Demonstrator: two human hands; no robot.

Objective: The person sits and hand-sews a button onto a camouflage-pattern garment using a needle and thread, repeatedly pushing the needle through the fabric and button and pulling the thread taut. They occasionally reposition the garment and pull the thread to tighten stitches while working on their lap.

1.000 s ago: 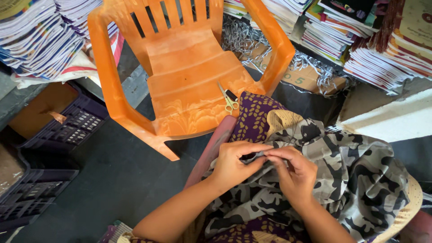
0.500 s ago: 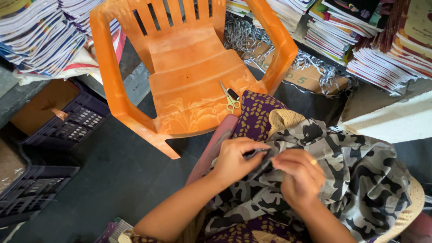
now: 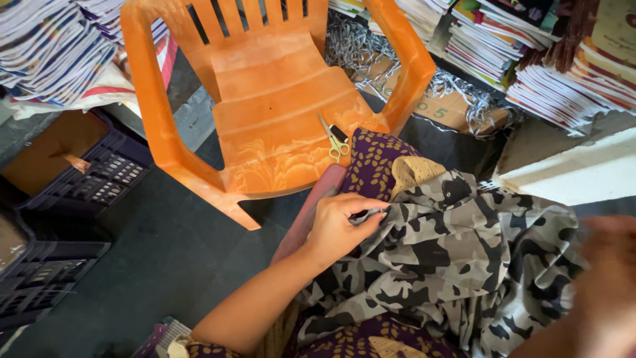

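Observation:
A grey and black camouflage fabric lies across my lap, over a purple patterned cloth. My left hand pinches a fold of the camouflage fabric near its left edge, thumb and fingers closed on it. My right hand is a blur at the right edge of the view, away from the fold. I cannot tell whether it holds anything. Small yellow-handled scissors rest on the seat of an orange plastic chair just beyond my knees.
Stacks of books and notebooks line the back and the upper left. Dark plastic crates stand at the left, and a cardboard box with shredded paper sits behind the chair. A white slab lies at the right.
My right hand has pulled away from the fold to the far right and is now blurred. My left hand still pinches the same spot of the fabric.

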